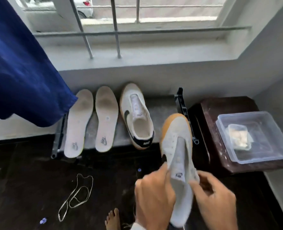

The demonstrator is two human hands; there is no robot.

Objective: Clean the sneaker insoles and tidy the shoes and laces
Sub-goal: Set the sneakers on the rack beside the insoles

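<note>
I hold a white sneaker (177, 143) with a tan gum sole, toe pointing away, above the dark floor. My left hand (154, 191) grips its left side by the collar. My right hand (215, 198) pinches the right side beside the tongue. The shoe has no lace in it. A second white sneaker (137, 117), with a dark swoosh and heel tab, stands on a grey mat (160, 113) by the wall. Two white insoles (78, 123) (106, 118) lie side by side left of it. A loose white lace (76, 196) is coiled on the floor.
A clear plastic box (256, 138) with a small container inside sits on a dark brown stool (208, 133) at right. A blue curtain (18, 63) hangs at left. Behind the mat is a white window ledge with bars. My bare foot (112, 219) shows at the bottom.
</note>
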